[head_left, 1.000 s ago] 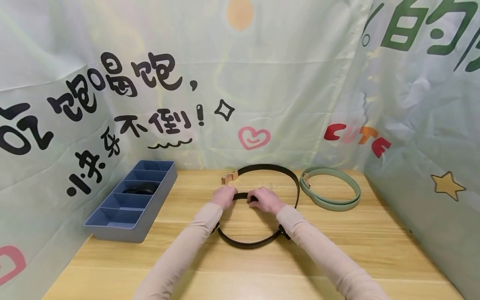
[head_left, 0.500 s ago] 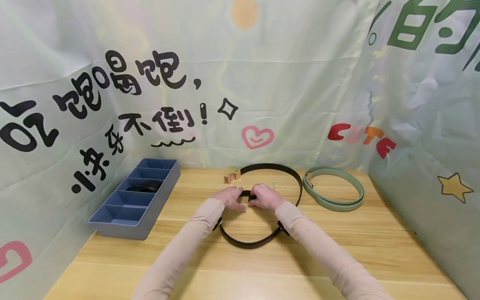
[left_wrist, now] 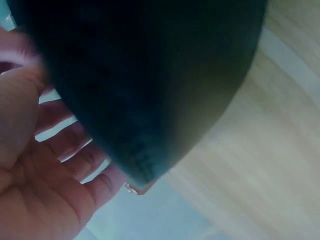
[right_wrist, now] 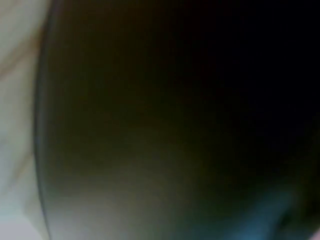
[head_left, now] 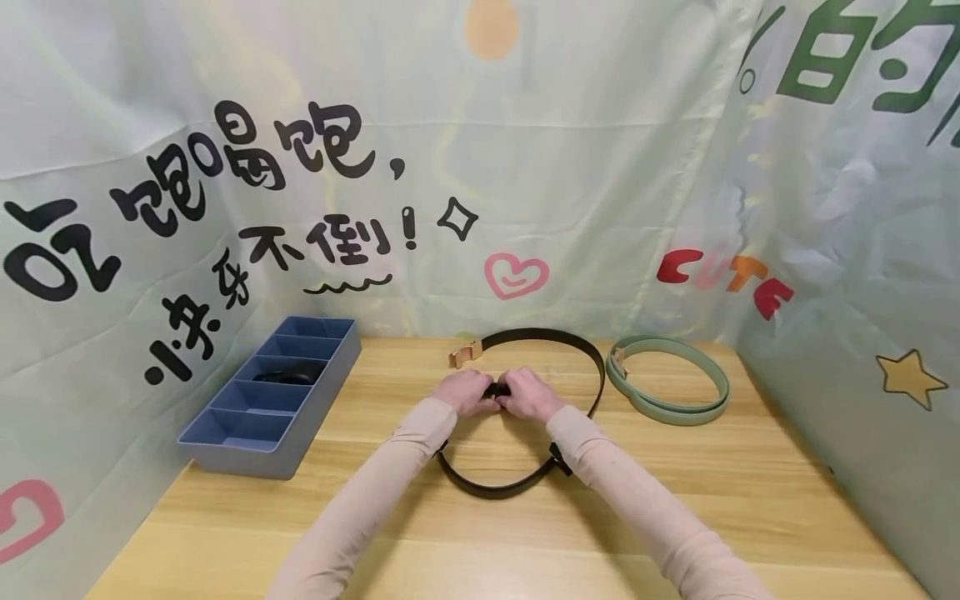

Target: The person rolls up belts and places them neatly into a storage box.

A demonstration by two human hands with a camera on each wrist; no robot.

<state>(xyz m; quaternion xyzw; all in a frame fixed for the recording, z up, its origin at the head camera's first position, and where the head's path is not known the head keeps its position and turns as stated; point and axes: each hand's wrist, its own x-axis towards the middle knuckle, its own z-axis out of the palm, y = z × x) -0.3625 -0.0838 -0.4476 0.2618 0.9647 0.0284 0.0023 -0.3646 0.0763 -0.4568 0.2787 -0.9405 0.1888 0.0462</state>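
The blue tray (head_left: 321, 408) stands close along the left edge of the wooden table (head_left: 487, 550), its far end near the printed cloth (head_left: 570, 208) that hangs behind. To the tray's right runs a broad stretch of wood, and past it lies the black belt (head_left: 547, 334), looped wide, with its gold buckle (head_left: 466, 354) roughly level with the tray's far part. Farther right of the tray, just beside the black belt's outer curve, rests the coiled green belt (head_left: 678, 414); wood shows beyond it up to the right-hand cloth. Wood also spreads nearer the person than the tray's front wall, under the forearms. A dark object (head_left: 288, 377) sits in the tray's middle compartment.

Both arms reach forward, converging to the right of the tray. The left hand (head_left: 465, 393), the one nearer the tray, pinches the black belt's strap; the right hand (head_left: 528, 395), farther from the tray, grips the same strap right next to it. Backs of both hands face up and the knuckles are bent. The right wrist view is mostly dark blur, so its fingertips cannot be made out there
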